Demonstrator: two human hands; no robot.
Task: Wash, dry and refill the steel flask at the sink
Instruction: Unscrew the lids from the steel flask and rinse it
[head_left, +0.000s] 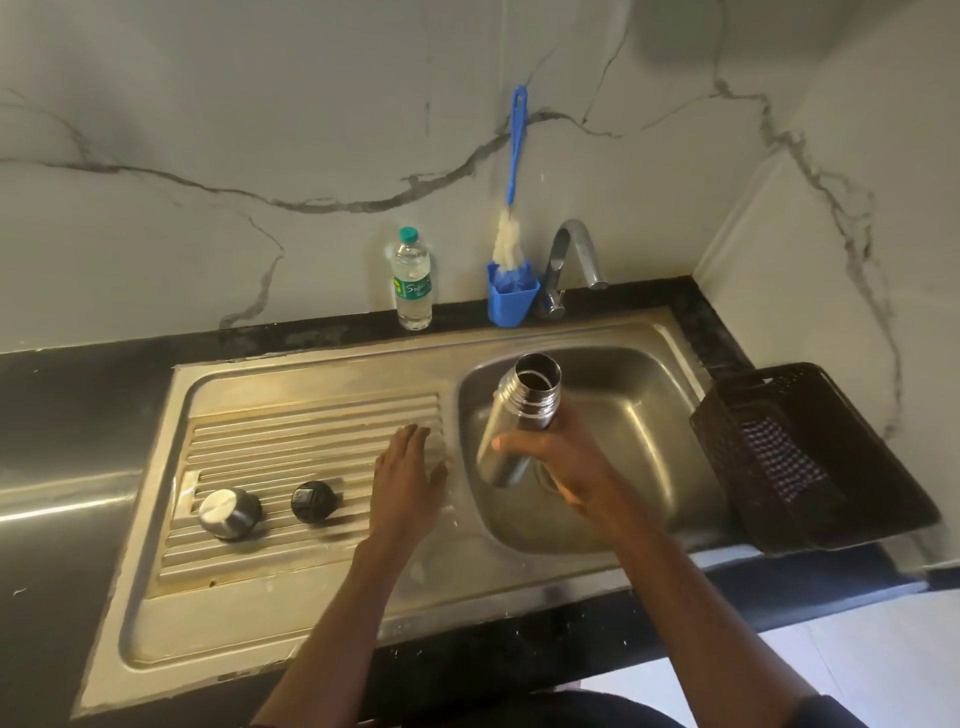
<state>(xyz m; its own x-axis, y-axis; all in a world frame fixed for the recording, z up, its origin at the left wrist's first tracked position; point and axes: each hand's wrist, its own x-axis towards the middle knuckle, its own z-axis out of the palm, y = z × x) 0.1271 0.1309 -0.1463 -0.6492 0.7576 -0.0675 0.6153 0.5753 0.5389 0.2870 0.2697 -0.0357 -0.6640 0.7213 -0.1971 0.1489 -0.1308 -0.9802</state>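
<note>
Shiny steel is what the flask (519, 415) is made of, and it is held over the sink bowl (623, 395), tipped a little, with its open mouth up and away from the person. It is gripped round its lower half by the right hand (561, 462), fingers curled about it. The left hand (408, 480) is held flat and spread, with nothing in it, over the ribbed draining board (291, 441). Two caps, a steel cup cap (228, 513) and a black stopper (314, 501), are set on that board, well apart from the flask. The tap (574, 260) is not running. For a good wash, the mouth should probably be brought right under the spout before water is turned on, and the blue bottle brush (511, 208) by the wall could be used inside.
</note>
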